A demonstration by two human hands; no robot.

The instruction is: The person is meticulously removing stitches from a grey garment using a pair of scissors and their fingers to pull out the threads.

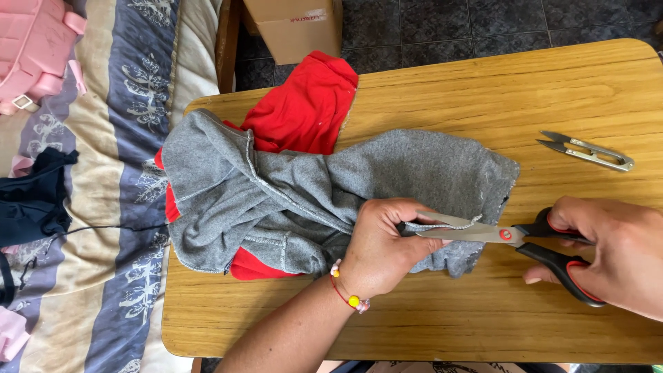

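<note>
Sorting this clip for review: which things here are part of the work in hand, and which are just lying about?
In use:
left hand, pinching the grey fabric
right hand, holding the scissors
red fabric, under the grey

Lying about:
thread snips on the table
cardboard box
pink bag and dark cloth on the bedspread

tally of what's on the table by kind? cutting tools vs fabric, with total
Cutting tools: 2, the scissors in the right hand and the thread snips lying apart near the far right edge
Fabric pieces: 2, the grey garment pinched by the left hand and the red cloth under it
Total: 4
</note>
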